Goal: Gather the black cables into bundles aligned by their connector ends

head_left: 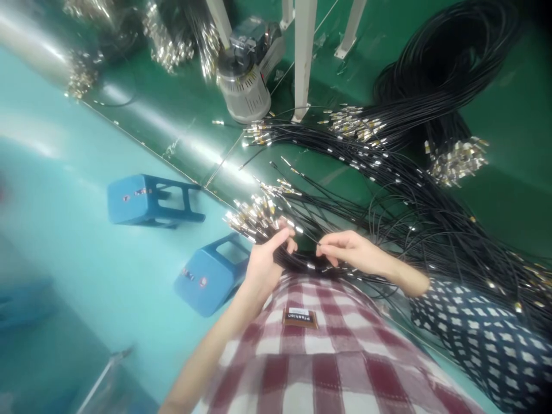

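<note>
My left hand (269,253) is wrapped round a thick bundle of black cables (254,217), whose silvery connector ends fan out beyond my thumb. To its right, my right hand (347,250) pinches one thin black cable (311,237) between thumb and fingertips. That cable's pale tip lies against the fingers of my left hand. Under and behind both hands, more loose black cables (336,210) lie across the green surface, and several have metal ends pointing left.
Coiled black cables (440,57) lie at the upper right, with a cluster of connectors (459,161) below. A grey motor-like machine (245,86) stands by white metal legs (304,57). Two blue stools (129,199) are on the floor to the left. Further bundles (168,43) lie at the top left.
</note>
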A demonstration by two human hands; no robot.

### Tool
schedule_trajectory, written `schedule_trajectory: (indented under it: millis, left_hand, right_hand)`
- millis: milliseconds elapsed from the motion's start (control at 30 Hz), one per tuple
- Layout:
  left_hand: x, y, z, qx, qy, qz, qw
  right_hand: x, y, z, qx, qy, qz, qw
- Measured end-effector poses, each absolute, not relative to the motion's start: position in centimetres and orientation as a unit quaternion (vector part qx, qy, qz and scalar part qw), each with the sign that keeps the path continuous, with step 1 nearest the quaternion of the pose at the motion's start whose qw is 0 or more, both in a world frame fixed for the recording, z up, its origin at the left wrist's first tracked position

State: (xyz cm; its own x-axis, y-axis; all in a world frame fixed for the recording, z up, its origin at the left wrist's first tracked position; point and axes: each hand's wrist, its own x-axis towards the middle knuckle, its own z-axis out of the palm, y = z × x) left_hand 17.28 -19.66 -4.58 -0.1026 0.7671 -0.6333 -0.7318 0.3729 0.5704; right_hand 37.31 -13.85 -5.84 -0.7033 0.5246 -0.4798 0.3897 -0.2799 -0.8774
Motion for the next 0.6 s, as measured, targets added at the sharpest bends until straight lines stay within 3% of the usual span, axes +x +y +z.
schedule_trajectory:
  millis: [133,267,367,500,600]
  left_hand:
    - [17.9,-19.4,-4.1,0.026,0.496,0.569,0.655]
    - [18.1,-19.4,-3.9,0.015,0.495,0.571,0.655]
    - [18.1,-19.5,-4.0,0.004,0.496,0.571,0.655]
    - [17.8,-19.6,-4.1,-0.018,0.503,0.561,0.657]
    - [17.7,-19.5,-4.3,-0.015,0.495,0.557,0.666]
  right_hand:
    - [36.1,-13.4,-4.7,-0.379,-0.677,0.630,0.031]
    - [33.0,-13.4,-3.4,-0.395,-0.783,0.459,0.142]
    - [33.3,-14.0,-4.0,-0.380,-0.823,0.392,0.154]
    - [37.0,-15.2,-5.9,-0.368,-0.843,0.379,0.105]
    - [37.1,-15.4,-5.9,-0.395,-0.825,0.382,0.135]
